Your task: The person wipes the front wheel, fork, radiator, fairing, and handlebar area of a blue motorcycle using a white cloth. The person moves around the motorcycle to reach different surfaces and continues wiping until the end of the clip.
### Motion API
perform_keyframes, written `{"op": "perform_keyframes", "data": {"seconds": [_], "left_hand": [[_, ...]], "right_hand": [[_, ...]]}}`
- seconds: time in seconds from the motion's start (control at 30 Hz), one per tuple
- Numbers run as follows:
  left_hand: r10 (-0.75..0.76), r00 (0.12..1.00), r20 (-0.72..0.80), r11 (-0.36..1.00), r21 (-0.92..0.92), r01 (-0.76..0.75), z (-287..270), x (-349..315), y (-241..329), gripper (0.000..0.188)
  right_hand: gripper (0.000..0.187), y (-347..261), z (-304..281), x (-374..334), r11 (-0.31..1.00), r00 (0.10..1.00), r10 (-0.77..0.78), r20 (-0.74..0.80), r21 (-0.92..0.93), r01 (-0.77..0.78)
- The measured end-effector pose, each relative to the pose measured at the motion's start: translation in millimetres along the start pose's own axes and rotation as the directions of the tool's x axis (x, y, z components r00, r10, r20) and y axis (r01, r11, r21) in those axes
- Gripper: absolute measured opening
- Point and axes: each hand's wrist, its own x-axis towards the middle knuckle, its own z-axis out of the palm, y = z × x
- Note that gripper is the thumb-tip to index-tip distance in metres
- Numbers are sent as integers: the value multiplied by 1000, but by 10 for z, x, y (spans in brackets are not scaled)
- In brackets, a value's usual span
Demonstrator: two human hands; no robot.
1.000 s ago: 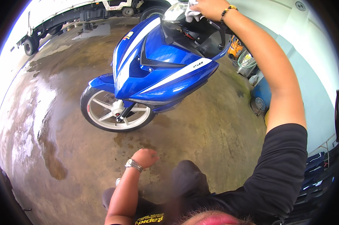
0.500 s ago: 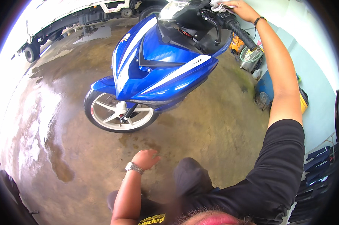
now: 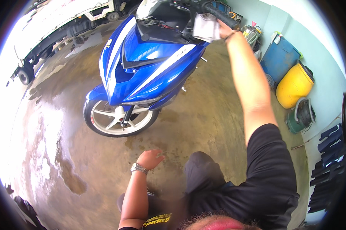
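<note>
A blue motorcycle with white stripes stands before me, its white-spoked front wheel turned toward my left. My right arm reaches up to its handlebar. Beneath the black handlebar grip, my right hand is closed on a whitish cloth, which hangs beside the black front cowl. The grip and the cloth hide part of those fingers. My left hand, with a metal watch at the wrist, hovers near my bent knee. Its fingers are loosely extended and hold nothing.
A white truck is parked at the far left. Along the right wall stand a blue bin, a yellow barrel and a dark green bucket. Dark clothes hang at the right. The concrete floor has wet patches.
My right hand has moved with the cloth from above the handlebar to below the grip. My view has shifted right, bringing more of the barrel and bucket into sight. The left hand has barely moved.
</note>
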Motion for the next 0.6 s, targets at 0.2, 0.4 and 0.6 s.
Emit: {"op": "perform_keyframes", "data": {"seconds": [0.2,0.4,0.6], "left_hand": [[17,1000,3,1000,2,-17,149,-4,-43,47],[22,1000,-23,999,49,-21,135,-85,-79,45],[-2,999,-32,998,61,4,67,-119,-18,44]], "right_hand": [[32,251,540,-687,709,993,97,66,695,-115],[39,476,1210,-1247,697,875,-214,-435,-695,-176],[27,887,2227,-1184,-47,873,-479,96,-995,83]]}}
